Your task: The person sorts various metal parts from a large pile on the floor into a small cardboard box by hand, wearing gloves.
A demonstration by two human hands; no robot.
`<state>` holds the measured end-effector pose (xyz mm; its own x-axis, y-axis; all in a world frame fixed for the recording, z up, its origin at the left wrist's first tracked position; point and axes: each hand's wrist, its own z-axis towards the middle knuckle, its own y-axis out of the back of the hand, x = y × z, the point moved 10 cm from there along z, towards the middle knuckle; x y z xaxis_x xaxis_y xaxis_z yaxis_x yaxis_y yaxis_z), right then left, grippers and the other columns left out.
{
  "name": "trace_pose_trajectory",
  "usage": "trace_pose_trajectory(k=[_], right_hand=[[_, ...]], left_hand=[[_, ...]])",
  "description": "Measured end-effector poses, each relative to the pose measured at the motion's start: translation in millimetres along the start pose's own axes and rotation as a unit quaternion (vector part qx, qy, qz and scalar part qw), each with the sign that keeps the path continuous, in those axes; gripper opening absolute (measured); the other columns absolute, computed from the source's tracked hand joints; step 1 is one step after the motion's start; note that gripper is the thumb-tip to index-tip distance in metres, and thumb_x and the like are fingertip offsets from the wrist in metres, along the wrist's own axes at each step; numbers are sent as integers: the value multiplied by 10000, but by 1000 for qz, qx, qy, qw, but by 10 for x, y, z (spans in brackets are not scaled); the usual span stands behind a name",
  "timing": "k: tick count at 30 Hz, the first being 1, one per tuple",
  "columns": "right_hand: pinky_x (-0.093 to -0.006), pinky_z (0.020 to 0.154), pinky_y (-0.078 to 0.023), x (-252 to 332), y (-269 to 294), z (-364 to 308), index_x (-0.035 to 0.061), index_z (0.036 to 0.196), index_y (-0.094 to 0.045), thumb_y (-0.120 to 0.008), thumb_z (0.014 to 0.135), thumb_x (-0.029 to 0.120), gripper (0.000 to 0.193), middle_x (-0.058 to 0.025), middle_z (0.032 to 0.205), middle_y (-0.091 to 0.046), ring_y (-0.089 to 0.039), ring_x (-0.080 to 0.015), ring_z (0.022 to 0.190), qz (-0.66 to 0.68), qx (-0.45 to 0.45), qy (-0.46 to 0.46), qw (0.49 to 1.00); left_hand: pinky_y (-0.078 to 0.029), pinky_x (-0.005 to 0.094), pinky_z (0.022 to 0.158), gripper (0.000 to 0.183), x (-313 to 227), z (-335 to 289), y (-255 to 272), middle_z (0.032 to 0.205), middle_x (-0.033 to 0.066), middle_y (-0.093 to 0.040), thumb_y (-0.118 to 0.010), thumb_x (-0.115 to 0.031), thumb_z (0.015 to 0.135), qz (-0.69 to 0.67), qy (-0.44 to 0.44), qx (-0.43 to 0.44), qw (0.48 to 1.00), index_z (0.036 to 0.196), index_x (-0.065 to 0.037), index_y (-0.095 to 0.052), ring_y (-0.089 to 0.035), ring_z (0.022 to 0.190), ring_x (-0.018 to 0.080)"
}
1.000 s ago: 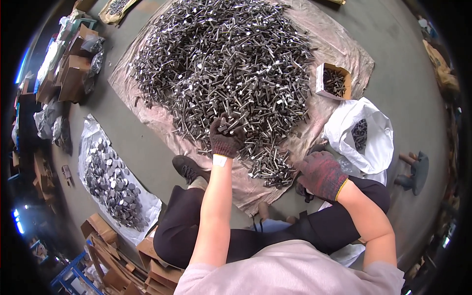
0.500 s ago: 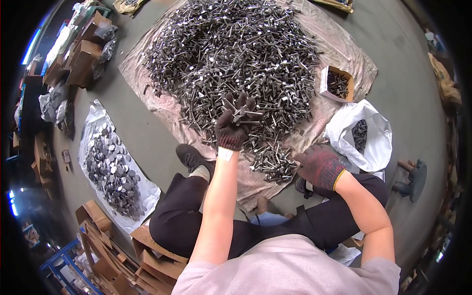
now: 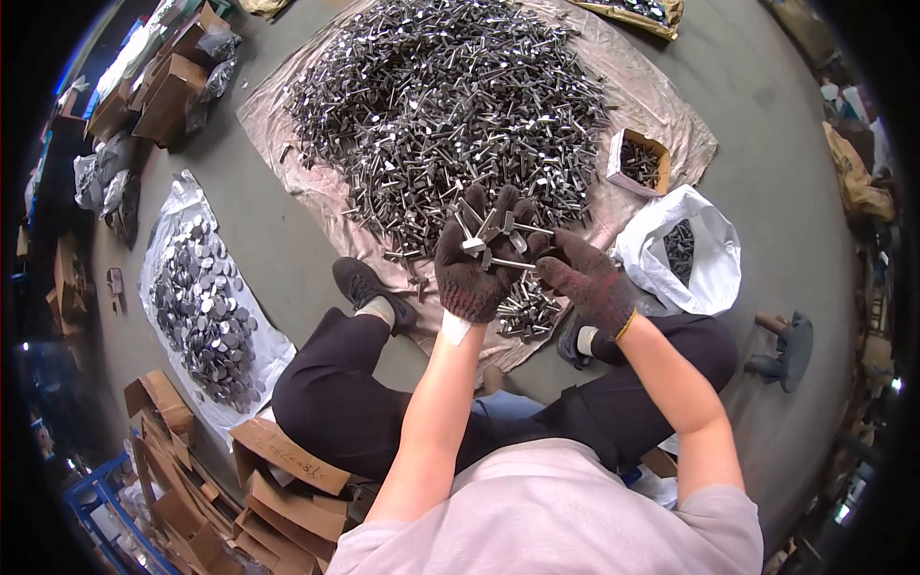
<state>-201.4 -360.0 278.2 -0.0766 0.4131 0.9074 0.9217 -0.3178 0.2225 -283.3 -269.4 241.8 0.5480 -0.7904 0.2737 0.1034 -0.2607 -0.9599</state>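
Observation:
My left hand (image 3: 479, 273), in a dark work glove, is turned palm up, its fingers cradling several metal bolts (image 3: 500, 230) with blocky heads and round shanks. Beside it, my right hand (image 3: 589, 287), also gloved, reaches in with thumb and fingers apart. Its fingertips are at the shank ends of the bolts on the left palm, with no firm grip visible. Beyond both hands spreads a large heap of similar bolts (image 3: 431, 115) on a pale cloth (image 3: 661, 101). A smaller cluster of bolts (image 3: 527, 309) lies below the hands, partly covered by them.
To the right stand a cardboard box (image 3: 663, 165) of dark pieces and a white sack (image 3: 725, 251) partly filled with metal parts. Flat metal discs (image 3: 206, 321) lie on white sheeting at left. Cardboard boxes (image 3: 292, 455) crowd the lower left. A small stool-like object (image 3: 793, 353) stands at right.
My right hand has moved left and up from the heap's edge to the bolts in my left hand. My left hand has come slightly right and nearer. The view has shifted a little.

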Motion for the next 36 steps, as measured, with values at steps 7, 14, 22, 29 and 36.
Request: trace_pose_trajectory(k=[7, 14, 22, 29, 36], right_hand=[[-314, 693, -501, 34, -259, -455, 20, 996, -685, -682, 886, 286, 287, -111, 792, -679, -627, -178, 708, 10, -81, 16, 997], [-262, 547, -444, 148, -484, -793, -2, 825, -660, -635, 906, 191, 211, -34, 638, -598, -528, -93, 562, -68, -88, 80, 991], [-243, 461, -389, -157, -664, -957, 20, 835, -650, -646, 925, 236, 233, -12, 634, -572, -500, -79, 504, -14, -10, -19, 1000], [-234, 598, -454, -152, -212, -880, 7, 943, -687, -642, 942, 210, 208, -16, 751, -656, -550, -67, 667, 172, -131, -69, 974], [-240, 664, -470, -23, -148, -915, -14, 935, -676, -652, 928, 168, 183, -28, 779, -662, -579, -76, 711, 68, -136, 21, 988]], left_hand=[[-291, 658, 1089, 628, 113, -494, -202, 1527, 198, -338, -573, -439, 901, 73, -10, 45, 996, 1443, -150, -442, -303, 1404, 427], [-280, 673, 1094, 584, 107, -735, -43, 1509, 190, -379, -517, -426, 935, 53, -24, -12, 998, 1439, -139, -448, -363, 1377, 410], [-254, 615, 1142, 607, 165, -915, -67, 1530, 131, -367, -641, -140, 862, 56, -4, 7, 998, 1438, -187, -456, -333, 1412, 345], [-329, 624, 1090, 578, 340, -1043, -51, 1498, 121, -414, -646, -175, 891, 40, 36, -24, 998, 1436, -192, -455, -391, 1361, 366], [-281, 582, 1137, 591, 481, -1122, -98, 1515, 168, -373, -564, -343, 928, 38, 74, -69, 994, 1461, -138, -412, -356, 1385, 382]])
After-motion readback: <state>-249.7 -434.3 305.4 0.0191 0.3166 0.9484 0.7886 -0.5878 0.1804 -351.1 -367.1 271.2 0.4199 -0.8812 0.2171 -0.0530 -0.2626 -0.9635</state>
